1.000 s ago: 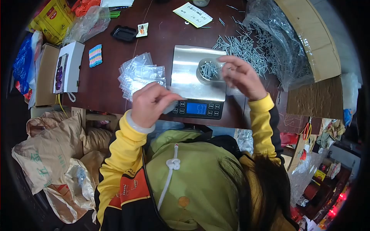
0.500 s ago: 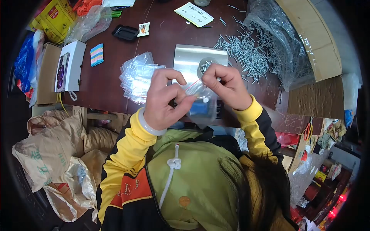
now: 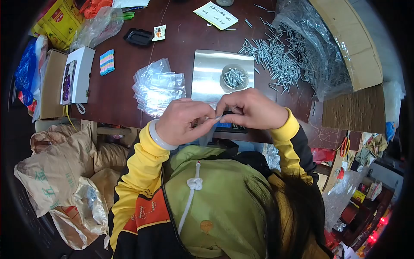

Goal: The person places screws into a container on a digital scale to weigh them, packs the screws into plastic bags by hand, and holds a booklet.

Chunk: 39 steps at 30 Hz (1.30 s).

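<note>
My left hand [image 3: 184, 121] and my right hand [image 3: 251, 108] meet in front of my chest, fingertips pinched together on a small clear zip bag [image 3: 208, 137]. Most of the bag is hidden by the fingers; a see-through part hangs beneath them. Just beyond the hands is a scale with a steel plate [image 3: 207, 71], its display partly covered by my right hand. A round cup [image 3: 223, 81] holding screws [image 3: 235, 77] stands on the plate. Left of the scale lies a fanned pile of clear zip bags [image 3: 157, 86].
A heap of loose screws [image 3: 280, 64] spreads to the right, beside a plastic-lined cardboard box [image 3: 358, 47]. A handwritten note [image 3: 215, 15], a black tray [image 3: 139, 37] and a striped cloth item [image 3: 107, 62] lie farther back. At left stands a white box [image 3: 82, 77].
Both hands have come closer together and lower, fingertips now meeting on the bag. The bag has dropped toward my chest, and the cup on the scale is uncovered.
</note>
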Motion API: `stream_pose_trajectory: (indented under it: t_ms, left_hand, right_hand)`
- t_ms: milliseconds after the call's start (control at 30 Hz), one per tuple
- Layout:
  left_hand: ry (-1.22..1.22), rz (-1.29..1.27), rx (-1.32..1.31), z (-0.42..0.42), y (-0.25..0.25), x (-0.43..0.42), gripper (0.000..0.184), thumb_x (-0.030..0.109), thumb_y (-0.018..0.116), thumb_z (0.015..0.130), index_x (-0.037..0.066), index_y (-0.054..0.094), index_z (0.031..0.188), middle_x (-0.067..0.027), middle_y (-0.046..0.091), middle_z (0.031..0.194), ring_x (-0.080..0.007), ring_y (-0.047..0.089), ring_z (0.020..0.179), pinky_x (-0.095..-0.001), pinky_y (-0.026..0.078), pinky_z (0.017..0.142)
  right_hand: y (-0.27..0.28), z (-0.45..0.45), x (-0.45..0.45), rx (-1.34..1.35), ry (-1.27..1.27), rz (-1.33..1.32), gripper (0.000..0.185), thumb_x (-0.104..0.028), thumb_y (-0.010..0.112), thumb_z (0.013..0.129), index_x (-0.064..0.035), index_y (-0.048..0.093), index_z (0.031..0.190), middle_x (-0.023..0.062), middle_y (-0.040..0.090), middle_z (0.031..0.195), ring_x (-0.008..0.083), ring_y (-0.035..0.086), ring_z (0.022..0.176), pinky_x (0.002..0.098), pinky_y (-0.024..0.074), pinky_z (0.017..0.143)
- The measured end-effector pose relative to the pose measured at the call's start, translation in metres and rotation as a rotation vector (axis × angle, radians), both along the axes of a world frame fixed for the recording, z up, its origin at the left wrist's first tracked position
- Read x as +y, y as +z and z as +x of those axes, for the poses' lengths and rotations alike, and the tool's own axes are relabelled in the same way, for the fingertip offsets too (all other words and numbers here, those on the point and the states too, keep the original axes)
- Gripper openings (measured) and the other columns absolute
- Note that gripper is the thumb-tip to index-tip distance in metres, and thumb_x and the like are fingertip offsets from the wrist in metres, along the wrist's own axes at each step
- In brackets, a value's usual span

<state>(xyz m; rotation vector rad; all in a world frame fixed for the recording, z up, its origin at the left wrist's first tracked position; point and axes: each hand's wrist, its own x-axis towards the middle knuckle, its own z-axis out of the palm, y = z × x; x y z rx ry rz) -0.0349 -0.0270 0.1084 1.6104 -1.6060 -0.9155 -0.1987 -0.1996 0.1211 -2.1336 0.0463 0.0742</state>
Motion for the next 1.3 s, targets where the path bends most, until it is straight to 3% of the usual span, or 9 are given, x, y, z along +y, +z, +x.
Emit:
stream_pose_trajectory:
  t_ms: [133,233,367,500,767,867,1000,1133,1300]
  left_hand:
    - [0.274,-0.212,0.311,-0.02,-0.013,-0.005,0.028,0.013,0.074,0.078,0.001,0.063,0.1,-0.008,0.064,0.088,-0.0203,0.063,0.085,-0.0316,0.049,0.076]
    - [0.218,-0.15,0.453,-0.026,-0.039,-0.004,0.038,0.017,0.076,0.079,-0.001,0.06,0.108,-0.0105,0.066,0.092,-0.0194,0.064,0.086,-0.0306,0.049,0.083]
    - [0.194,0.065,0.471,-0.017,-0.035,0.0,0.024,0.013,0.072,0.082,0.001,0.056,0.095,-0.0039,0.062,0.084,-0.0087,0.057,0.081,-0.0249,0.047,0.078]
    - [0.323,0.04,0.661,-0.011,-0.04,0.005,0.021,0.005,0.069,0.085,0.005,0.048,0.08,0.0041,0.051,0.076,-0.0032,0.048,0.075,-0.0205,0.044,0.072]
    - [0.283,-0.016,0.617,-0.02,-0.041,0.006,0.016,0.002,0.069,0.083,0.003,0.053,0.087,0.0,0.058,0.086,-0.006,0.054,0.085,-0.023,0.045,0.081]
    - [0.184,-0.069,0.513,-0.015,-0.045,0.007,0.02,-0.001,0.066,0.083,0.002,0.055,0.099,-0.0078,0.064,0.105,-0.0104,0.057,0.099,-0.0266,0.043,0.09]
    - [0.277,-0.154,0.825,-0.035,-0.025,-0.003,0.029,0.003,0.073,0.079,0.0,0.056,0.103,-0.0053,0.063,0.099,-0.0124,0.059,0.096,-0.0272,0.045,0.088]
    - [0.193,0.06,0.878,-0.026,-0.03,0.004,0.031,0.001,0.072,0.079,0.001,0.057,0.106,-0.0036,0.063,0.096,-0.0105,0.058,0.092,-0.0258,0.046,0.085]
    - [0.444,-0.076,0.754,-0.007,-0.033,0.009,0.025,-0.002,0.068,0.081,0.0,0.058,0.104,-0.001,0.06,0.084,-0.0062,0.056,0.074,-0.0198,0.045,0.065]
  right_hand:
    - [-0.005,-0.001,0.011,-0.131,-0.031,-0.072,0.012,-0.013,0.068,0.078,-0.011,0.063,0.088,0.01,0.062,0.074,0.0304,0.06,0.065,0.0384,0.046,0.059]
    - [-0.011,0.001,0.018,-0.195,0.015,-0.133,0.012,-0.012,0.067,0.077,-0.0112,0.063,0.089,0.0109,0.062,0.076,0.0329,0.061,0.07,0.0398,0.0473,0.062]
    - [-0.008,-0.001,0.004,-0.101,-0.105,-0.01,0.013,-0.011,0.067,0.078,-0.0097,0.065,0.091,0.0108,0.063,0.074,0.0287,0.062,0.064,0.0372,0.0468,0.057]
    - [0.001,-0.013,-0.021,-0.072,-0.239,-0.052,0.01,-0.006,0.069,0.081,-0.0055,0.066,0.09,0.0028,0.052,0.063,0.008,0.041,0.051,0.0249,0.0311,0.048]
    - [0.003,-0.004,0.003,-0.102,-0.174,0.05,0.015,-0.007,0.069,0.082,-0.0069,0.066,0.096,0.0021,0.046,0.058,0.0074,0.039,0.051,0.0247,0.0302,0.049]
    - [-0.012,-0.002,0.007,-0.184,-0.137,-0.041,0.011,-0.011,0.068,0.08,-0.0093,0.065,0.091,0.0078,0.059,0.071,0.0223,0.057,0.061,0.0323,0.0444,0.056]
    - [-0.008,0.001,0.016,-0.237,-0.071,-0.109,0.009,-0.014,0.067,0.079,-0.0106,0.066,0.088,0.009,0.065,0.084,0.0305,0.064,0.074,0.0368,0.0505,0.065]
    - [-0.007,0.002,0.02,-0.205,0.021,-0.112,0.013,-0.014,0.068,0.079,-0.0101,0.067,0.091,0.0087,0.066,0.085,0.0292,0.064,0.072,0.0356,0.0508,0.063]
    - [0.004,-0.009,-0.016,-0.004,-0.377,-0.089,0.02,-0.011,0.07,0.079,-0.0051,0.067,0.098,0.014,0.064,0.077,0.0185,0.061,0.06,0.0314,0.046,0.054]
